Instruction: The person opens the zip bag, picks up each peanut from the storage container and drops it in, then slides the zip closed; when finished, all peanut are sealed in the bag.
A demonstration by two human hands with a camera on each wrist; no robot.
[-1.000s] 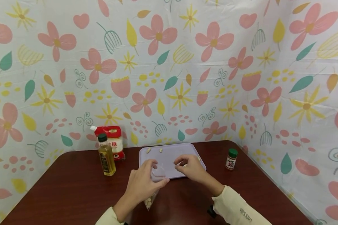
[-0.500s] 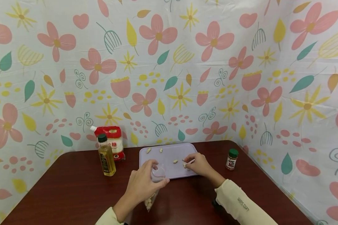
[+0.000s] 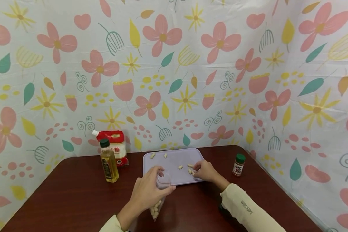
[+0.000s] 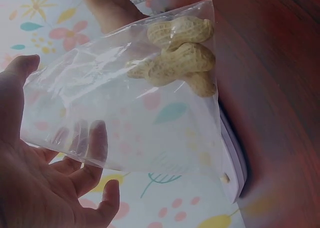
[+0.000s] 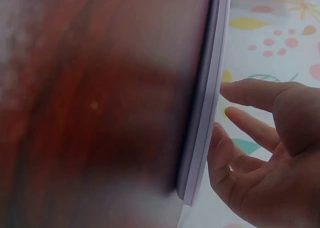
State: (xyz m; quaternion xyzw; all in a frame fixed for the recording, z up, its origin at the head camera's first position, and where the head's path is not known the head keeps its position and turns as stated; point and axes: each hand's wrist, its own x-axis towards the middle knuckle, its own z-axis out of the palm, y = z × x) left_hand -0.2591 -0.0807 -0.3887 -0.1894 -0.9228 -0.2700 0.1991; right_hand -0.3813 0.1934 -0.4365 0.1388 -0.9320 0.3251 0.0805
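A clear plastic bag [image 4: 120,98] with several unshelled peanuts [image 4: 187,58] in its bottom corner hangs from my left hand [image 3: 147,188]. The thumb and fingers of that hand hold the bag's mouth spread apart. Beyond it a pale purple tray [image 3: 174,156] lies on the table, with several loose peanuts [image 3: 180,167] on it. My right hand [image 3: 206,170] is low over the tray's right side, fingertips bent beside a few peanuts. In the right wrist view the tray's rim hides what lies at those fingertips, and thumb and fingers stand apart.
An oil bottle [image 3: 109,162] and a red-and-white sugar pouch [image 3: 119,146] stand at the back left of the dark wooden table [image 3: 75,196]. Right of the tray is a small green-capped jar [image 3: 238,165]. A flowered curtain [image 3: 174,80] rises behind.
My right hand has moved from above the tray's middle to its right side and down, so more peanuts show on the tray. My left hand still holds the bag in nearly the same place.
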